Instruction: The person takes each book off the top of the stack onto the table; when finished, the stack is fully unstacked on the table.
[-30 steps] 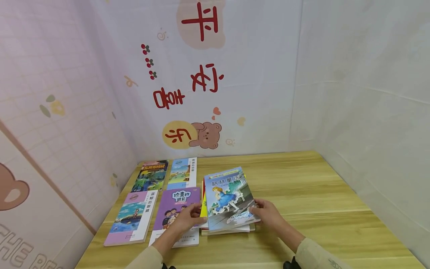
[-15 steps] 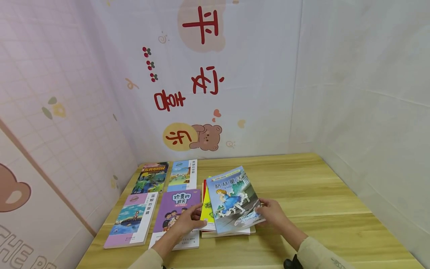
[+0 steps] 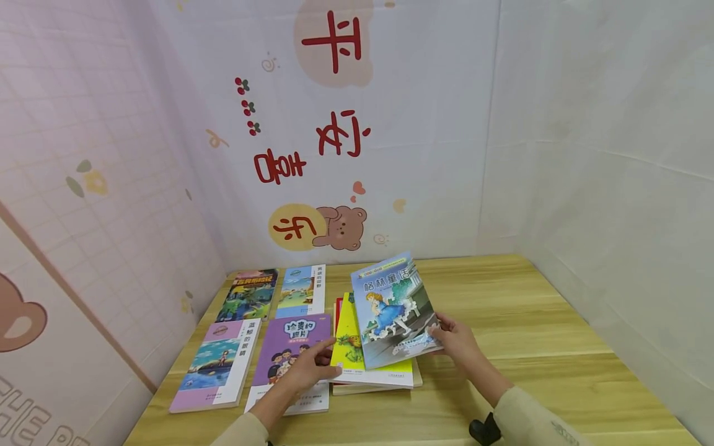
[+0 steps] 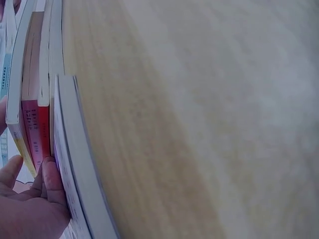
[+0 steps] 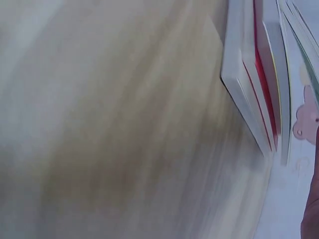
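Blue "格林童话" book (image 3: pixel 395 313) between pinched right fingers (image 3: pixel 439 335), left fingers (image 3: pixel 325 345) relaxed against yellow book (image 3: pixel 348 322)

The blue book (image 3: pixel 393 325) had a smooth paper cover with a slight gloss, and the yellow book (image 3: pixel 347 337) and purple book (image 3: pixel 295 347) looked smooth too. Page edges (image 4: pixel 85 159) showed as plain matt paper. The table (image 3: pixel 530 347) had a smooth, wood-grained top with a soft sheen. The wall (image 3: pixel 429 124) looked like matt, faintly creased cloth; the sleeve (image 3: pixel 527 415), matt cloth.
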The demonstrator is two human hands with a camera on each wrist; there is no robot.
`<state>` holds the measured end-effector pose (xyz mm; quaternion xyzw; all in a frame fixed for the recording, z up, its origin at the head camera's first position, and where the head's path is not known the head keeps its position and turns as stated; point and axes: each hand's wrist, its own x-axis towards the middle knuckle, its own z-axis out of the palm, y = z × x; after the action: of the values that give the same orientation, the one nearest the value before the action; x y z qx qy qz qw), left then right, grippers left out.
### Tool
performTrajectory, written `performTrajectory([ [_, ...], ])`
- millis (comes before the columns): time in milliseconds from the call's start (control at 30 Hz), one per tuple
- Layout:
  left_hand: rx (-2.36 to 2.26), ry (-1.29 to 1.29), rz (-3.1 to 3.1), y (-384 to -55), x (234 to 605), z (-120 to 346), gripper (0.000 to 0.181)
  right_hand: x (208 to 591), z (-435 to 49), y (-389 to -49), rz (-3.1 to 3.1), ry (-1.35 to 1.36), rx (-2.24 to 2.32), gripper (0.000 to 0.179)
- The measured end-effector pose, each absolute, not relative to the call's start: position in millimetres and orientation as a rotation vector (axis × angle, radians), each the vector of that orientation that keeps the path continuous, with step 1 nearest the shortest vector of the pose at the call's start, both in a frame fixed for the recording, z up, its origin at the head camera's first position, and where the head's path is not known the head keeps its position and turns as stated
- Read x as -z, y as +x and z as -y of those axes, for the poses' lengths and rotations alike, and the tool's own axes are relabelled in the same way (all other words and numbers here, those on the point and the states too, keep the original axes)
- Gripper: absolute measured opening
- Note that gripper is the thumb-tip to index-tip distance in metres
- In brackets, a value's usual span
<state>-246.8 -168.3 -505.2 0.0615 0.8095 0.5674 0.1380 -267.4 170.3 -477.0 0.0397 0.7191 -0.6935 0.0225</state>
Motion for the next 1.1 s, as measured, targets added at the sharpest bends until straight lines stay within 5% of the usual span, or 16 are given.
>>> performTrajectory([
  [1100,-1.622,0.150,-2.347,-251,511,170,0.079,473,-281,-344,-2.405,0.249,2.006,0.060],
])
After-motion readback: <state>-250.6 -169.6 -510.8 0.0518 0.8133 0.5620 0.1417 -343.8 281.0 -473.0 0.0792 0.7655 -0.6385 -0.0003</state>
